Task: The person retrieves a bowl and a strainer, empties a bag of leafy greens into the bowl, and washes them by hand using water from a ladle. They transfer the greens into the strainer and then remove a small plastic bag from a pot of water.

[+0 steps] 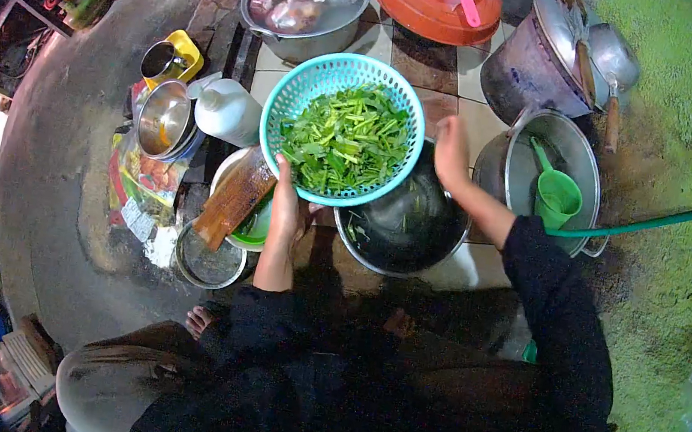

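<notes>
My left hand (286, 209) grips the basket (315, 83) rim, thumb on top; my right hand (454, 156) curls alongside, hold unclear; level, steady support should stop greens (347, 138) spilling.

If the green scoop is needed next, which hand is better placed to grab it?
Probably the right hand: it looks free and is nearer the scoop, while the left hand is holding the basket of greens.
</notes>
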A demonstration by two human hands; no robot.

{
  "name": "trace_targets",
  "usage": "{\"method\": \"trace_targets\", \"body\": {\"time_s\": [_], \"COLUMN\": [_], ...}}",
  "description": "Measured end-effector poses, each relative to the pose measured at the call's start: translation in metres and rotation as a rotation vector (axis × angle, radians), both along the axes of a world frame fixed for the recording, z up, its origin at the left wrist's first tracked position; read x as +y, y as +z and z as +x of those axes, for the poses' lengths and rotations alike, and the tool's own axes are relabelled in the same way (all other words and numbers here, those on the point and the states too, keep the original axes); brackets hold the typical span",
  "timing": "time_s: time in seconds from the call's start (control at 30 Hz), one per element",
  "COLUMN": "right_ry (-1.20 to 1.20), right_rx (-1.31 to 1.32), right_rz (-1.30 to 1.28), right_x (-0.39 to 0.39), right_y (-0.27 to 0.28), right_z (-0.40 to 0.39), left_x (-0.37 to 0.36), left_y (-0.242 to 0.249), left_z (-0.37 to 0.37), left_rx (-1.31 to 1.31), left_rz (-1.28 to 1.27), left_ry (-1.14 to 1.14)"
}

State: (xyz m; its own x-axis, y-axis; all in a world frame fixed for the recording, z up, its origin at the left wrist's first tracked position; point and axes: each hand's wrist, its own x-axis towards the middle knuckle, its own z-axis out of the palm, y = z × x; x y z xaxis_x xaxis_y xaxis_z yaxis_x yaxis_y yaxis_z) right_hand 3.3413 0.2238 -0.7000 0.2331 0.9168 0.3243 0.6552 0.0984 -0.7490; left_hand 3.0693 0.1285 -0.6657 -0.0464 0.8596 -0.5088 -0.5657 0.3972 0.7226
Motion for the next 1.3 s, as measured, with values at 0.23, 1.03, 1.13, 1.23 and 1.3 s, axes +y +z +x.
{"method": "trace_targets", "body": {"time_s": [0.23,1.03,1.13,1.23,1.3], "right_ry": [0.35,0.496,0.772,0.212,0.34], "right_rx": [-0.653,1.136,0.883,1.302,1.397], "right_rz": [-0.686,-1.413,-1.045,-1.363,-1.416], "right_x": [-0.035,-0.119,-0.109,-0.091,-0.087], "right_y": [-0.067,-0.127,-0.139,-0.123,-0.131], "right_z": [-0.019,-0.056,-0.076,-0.087,-0.072], "left_x": [0.005,-0.004,-0.005,-0.005,-0.003], "left_y": [-0.038,-0.016,-0.014,-0.014,-0.005], "left_z": [-0.026,-0.021,-0.022,-0.019,-0.016], "left_rx": [-0.015,-0.001,0.035,-0.004,-0.002], "left_rz": [0.064,0.029,0.025,0.028,0.002], "left_ry": [-0.069,-0.022,-0.069,-0.039,0.007]}}
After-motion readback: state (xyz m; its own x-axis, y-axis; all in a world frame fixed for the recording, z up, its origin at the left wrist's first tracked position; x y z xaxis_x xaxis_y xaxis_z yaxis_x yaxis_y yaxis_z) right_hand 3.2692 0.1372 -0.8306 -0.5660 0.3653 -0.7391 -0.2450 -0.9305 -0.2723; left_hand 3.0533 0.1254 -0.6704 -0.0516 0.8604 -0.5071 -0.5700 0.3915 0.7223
